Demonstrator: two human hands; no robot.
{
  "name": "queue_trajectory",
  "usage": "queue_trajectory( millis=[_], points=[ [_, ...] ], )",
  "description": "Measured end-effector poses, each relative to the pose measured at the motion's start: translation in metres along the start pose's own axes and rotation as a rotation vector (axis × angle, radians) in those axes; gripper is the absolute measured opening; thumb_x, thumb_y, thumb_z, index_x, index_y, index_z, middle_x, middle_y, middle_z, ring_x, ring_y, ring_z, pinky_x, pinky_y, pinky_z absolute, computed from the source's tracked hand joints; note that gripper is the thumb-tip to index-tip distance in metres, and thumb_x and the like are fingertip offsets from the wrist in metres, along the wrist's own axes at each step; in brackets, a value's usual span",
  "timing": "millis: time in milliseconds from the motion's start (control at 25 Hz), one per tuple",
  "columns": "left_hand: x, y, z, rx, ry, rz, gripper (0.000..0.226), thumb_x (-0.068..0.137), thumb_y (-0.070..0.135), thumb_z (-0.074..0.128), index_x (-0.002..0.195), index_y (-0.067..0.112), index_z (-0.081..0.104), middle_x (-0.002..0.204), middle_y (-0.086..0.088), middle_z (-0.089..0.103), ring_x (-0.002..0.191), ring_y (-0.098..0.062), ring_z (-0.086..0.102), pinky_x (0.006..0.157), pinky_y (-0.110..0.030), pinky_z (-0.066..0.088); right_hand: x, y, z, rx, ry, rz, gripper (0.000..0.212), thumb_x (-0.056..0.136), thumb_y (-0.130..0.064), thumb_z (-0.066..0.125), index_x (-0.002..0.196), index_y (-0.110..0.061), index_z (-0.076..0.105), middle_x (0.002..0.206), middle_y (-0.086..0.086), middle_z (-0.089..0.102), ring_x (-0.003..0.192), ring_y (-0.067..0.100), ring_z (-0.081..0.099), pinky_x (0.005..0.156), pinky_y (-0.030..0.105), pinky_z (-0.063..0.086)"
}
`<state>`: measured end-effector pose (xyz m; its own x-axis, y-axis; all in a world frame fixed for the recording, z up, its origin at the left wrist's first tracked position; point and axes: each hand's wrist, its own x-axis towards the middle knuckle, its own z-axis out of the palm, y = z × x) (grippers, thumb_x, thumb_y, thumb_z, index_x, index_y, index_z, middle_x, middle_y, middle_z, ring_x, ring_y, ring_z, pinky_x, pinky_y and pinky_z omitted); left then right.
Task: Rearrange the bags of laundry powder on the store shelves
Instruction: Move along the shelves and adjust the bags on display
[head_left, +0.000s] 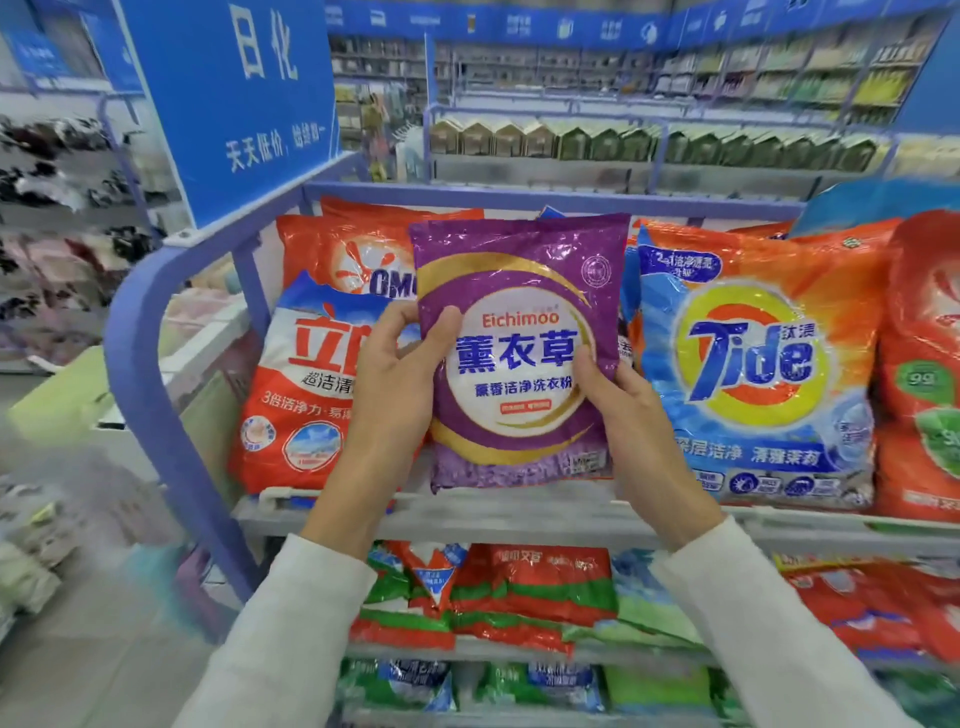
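A purple Eichimoo laundry powder bag (519, 291) stands upright at the middle of the top shelf (519, 512). My left hand (395, 384) grips its left edge, thumb on the front. At the bag's lower right edge my right hand (628, 415) holds it, thumb on the front too. A red and white bag (296, 395) leans to the left, with a red OMO bag (343, 254) behind it. A large orange and blue Tide bag (753, 364) stands to the right, then a red bag (924, 364).
A blue metal rail (150, 332) frames the shelf's left end, with a blue hanging sign (234, 98) above it. Lower shelves hold several red, green and blue bags (519, 597). Another aisle of shelves (649, 140) runs behind.
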<state>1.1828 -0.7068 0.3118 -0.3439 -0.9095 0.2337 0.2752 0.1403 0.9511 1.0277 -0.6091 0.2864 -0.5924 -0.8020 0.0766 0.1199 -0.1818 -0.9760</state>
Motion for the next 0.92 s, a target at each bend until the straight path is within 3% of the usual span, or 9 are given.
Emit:
queue_trajectory(
  millis=[160,360,480,640,760,840,920],
  points=[
    [-0.015,0.007,0.003,-0.128,-0.045,-0.093,0.009,0.094,0.023,0.068,0.100,0.018,0.066,0.087,-0.002,0.079,0.075,-0.018,0.076,0.063,-0.029,0.061,-0.025,0.004,0.001,0.043,0.048,0.097,0.045,0.086,-0.047,0.068,0.124,-0.023,0.066,0.108,-0.001,0.078,0.100,0.020,0.075,0.095,0.046,0.058],
    [-0.035,-0.017,0.017,-0.280,-0.291,-0.325,0.044,0.086,0.039,0.068,0.127,0.022,0.065,0.112,-0.005,0.076,0.101,-0.026,0.074,0.090,-0.044,0.058,-0.062,0.002,-0.024,0.083,0.182,0.081,0.032,0.093,-0.036,0.064,0.119,-0.017,0.071,0.105,0.003,0.079,0.097,0.022,0.076,0.087,0.040,0.061],
    [-0.053,-0.041,0.044,-0.245,-0.421,-0.424,0.047,0.080,0.047,0.065,0.118,0.020,0.073,0.114,-0.005,0.076,0.106,-0.025,0.072,0.099,-0.044,0.051,-0.087,-0.002,-0.060,0.083,0.298,0.088,0.026,0.093,-0.029,0.066,0.113,-0.014,0.074,0.103,0.008,0.079,0.096,0.026,0.076,0.086,0.042,0.061],
    [-0.089,-0.062,0.107,-0.039,-0.502,-0.353,0.041,0.091,0.051,0.063,0.111,0.017,0.075,0.112,0.001,0.076,0.105,-0.018,0.072,0.099,-0.039,0.053,-0.127,-0.007,-0.132,0.168,0.478,0.048,0.030,0.077,-0.018,0.071,0.103,-0.004,0.076,0.101,0.017,0.077,0.094,0.036,0.074,0.087,0.045,0.060],
    [-0.132,-0.066,0.171,-0.035,-0.629,-0.281,0.029,0.102,0.037,0.051,0.096,0.025,0.076,0.097,0.007,0.079,0.091,-0.009,0.074,0.081,-0.025,0.056,-0.162,-0.016,-0.196,0.193,0.613,-0.041,0.026,0.084,-0.025,0.069,0.106,-0.012,0.077,0.108,0.014,0.077,0.099,0.032,0.073,0.091,0.045,0.057],
    [-0.163,-0.067,0.214,-0.010,-0.701,-0.262,0.033,0.099,0.048,0.046,0.093,0.037,0.077,0.099,0.011,0.078,0.095,-0.008,0.073,0.087,-0.031,0.056,-0.184,-0.025,-0.240,0.148,0.726,-0.087,0.019,0.090,-0.026,0.069,0.102,-0.015,0.079,0.109,0.014,0.077,0.098,0.030,0.073,0.096,0.050,0.056],
    [-0.196,-0.071,0.266,-0.035,-0.767,-0.278,0.034,0.095,0.055,0.047,0.101,0.038,0.076,0.106,0.011,0.077,0.103,-0.013,0.072,0.097,-0.044,0.054,-0.209,-0.038,-0.291,0.106,0.844,-0.142,0.014,0.093,-0.021,0.069,0.098,-0.012,0.078,0.105,0.015,0.077,0.094,0.031,0.072,0.098,0.055,0.054]
  ],
)
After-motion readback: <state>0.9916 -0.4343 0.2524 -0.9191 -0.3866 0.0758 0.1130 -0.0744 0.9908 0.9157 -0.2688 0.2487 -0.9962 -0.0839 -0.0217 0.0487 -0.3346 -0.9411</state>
